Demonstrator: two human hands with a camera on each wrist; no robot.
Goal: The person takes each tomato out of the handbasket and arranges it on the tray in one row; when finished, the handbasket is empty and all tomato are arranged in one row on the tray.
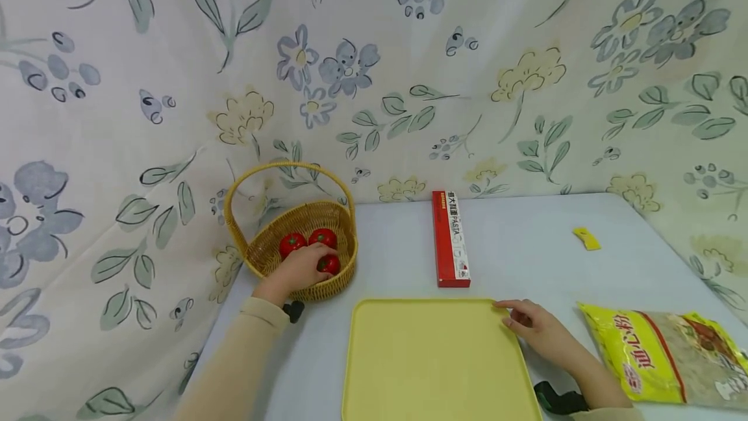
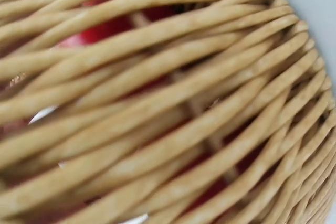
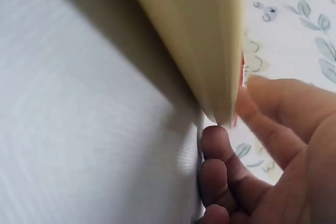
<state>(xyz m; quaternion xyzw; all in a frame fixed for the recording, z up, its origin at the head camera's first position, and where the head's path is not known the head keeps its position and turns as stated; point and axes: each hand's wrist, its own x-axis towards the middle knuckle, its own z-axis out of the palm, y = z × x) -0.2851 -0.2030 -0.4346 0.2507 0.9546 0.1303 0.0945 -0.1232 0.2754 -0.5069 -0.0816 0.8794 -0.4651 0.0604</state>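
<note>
My left hand reaches into a woven basket with a tall handle. Its thumb and fingers hold a red tomato at the basket's right side. Two more tomatoes, a left one and a back one, lie beside it. In the left wrist view, the basket's wicker wall hides that hand, and red shows through the gaps. At the far right corner of a yellow tray, my right hand touches the rim with its fingertips. The right wrist view shows fingers beside the tray edge.
A red and white pasta box lies behind the tray. Toward the right are a small yellow packet and a large yellow and clear bag of dry food. Behind the white table hangs a floral curtain.
</note>
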